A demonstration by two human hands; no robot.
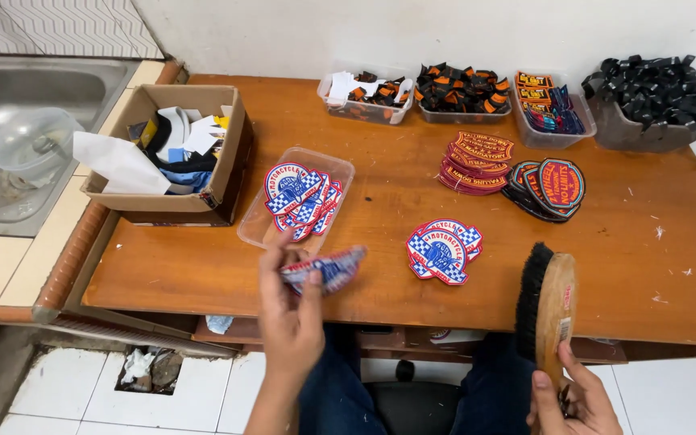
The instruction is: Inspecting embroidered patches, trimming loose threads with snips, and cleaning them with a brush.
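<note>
Orange-brown wooden table [380, 209] carries, at its far left, a brown cardboard box [227, 161] of scraps, a clear shallow plastic tray [340, 173] of patches beside it, and a loose stack of red, white and blue checkered patches [443, 250] near the front edge. Right hand [573, 399] grips an oval wooden brush with black bristles [547, 310] upright at the near right; left hand [290, 318] pinches one blurred red, white and blue embroidered patch [328, 268] over the near edge.

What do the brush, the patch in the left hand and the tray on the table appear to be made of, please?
Brush: a pale wooden back with visible grain, matte, and dense black bristles, fibre unclear.
Patch: probably embroidered fabric; it bends in the left hand and shows stitched red, white and blue.
Tray: clear thin plastic, glossy; the table shows through it.
</note>
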